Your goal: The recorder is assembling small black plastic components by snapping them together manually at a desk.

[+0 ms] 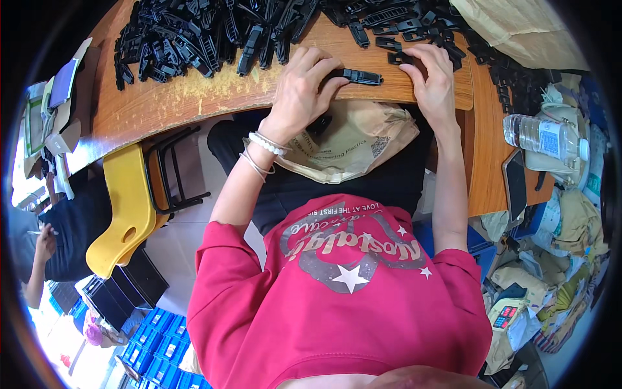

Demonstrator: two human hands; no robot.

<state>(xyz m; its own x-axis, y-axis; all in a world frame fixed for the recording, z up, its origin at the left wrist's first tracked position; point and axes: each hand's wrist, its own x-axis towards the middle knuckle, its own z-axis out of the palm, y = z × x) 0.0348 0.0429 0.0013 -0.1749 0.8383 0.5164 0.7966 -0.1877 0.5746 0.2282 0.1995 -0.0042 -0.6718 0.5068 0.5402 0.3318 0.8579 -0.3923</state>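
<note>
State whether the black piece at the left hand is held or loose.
Held: the left hand pinches one end between thumb and fingers, while the rest of the black piece juts out toward the right hand.

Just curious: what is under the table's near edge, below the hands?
An open brown paper bag shows there, over the person's dark trousers. The wooden tabletop covers whatever lies farther under, and part of the bag's inside is hidden.

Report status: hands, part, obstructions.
Left hand holds long black part. Right hand at small black piece, grip unclear. Paper bag open below; nothing seen blocking hands.
</note>
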